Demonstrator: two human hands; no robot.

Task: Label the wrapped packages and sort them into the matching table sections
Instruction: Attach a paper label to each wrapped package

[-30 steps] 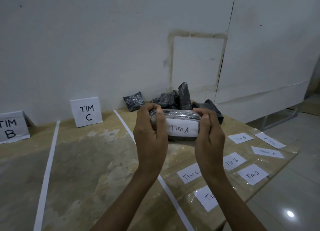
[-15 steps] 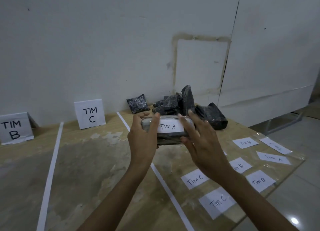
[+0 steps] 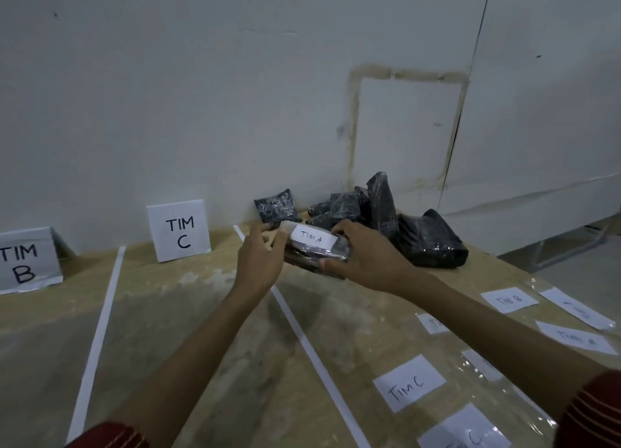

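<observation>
The right hand (image 3: 366, 259) is gripping the package (image 3: 311, 257) from its right end, thumb under the near edge and fingers curling over the far side. The left hand (image 3: 260, 262) is sitting against the package's left end. Its fingertips are hiding behind the hand's back, so I cannot tell whether it is gripping or only steadying. The package is hanging above the tabletop (image 3: 188, 313), over the far end of the right tape line (image 3: 302, 330), with its TIM A label (image 3: 314, 239) facing up.

Just beyond it, the pile of wrapped packages (image 3: 426, 239) is waiting unlabelled against the wall. To the left, the TIM C sign (image 3: 179, 231) and the TIM B sign (image 3: 25, 261) are standing at the far edge, with the left tape line (image 3: 97, 330) running between them. Loose labels (image 3: 408, 382) are lying on the near right.

Labelling of this package is looking finished, so sorting is the step in hand. No A sign is showing, and that section is probably lying further left, past B. The next move is calling for a long carry leftward, most likely in one hand.
</observation>
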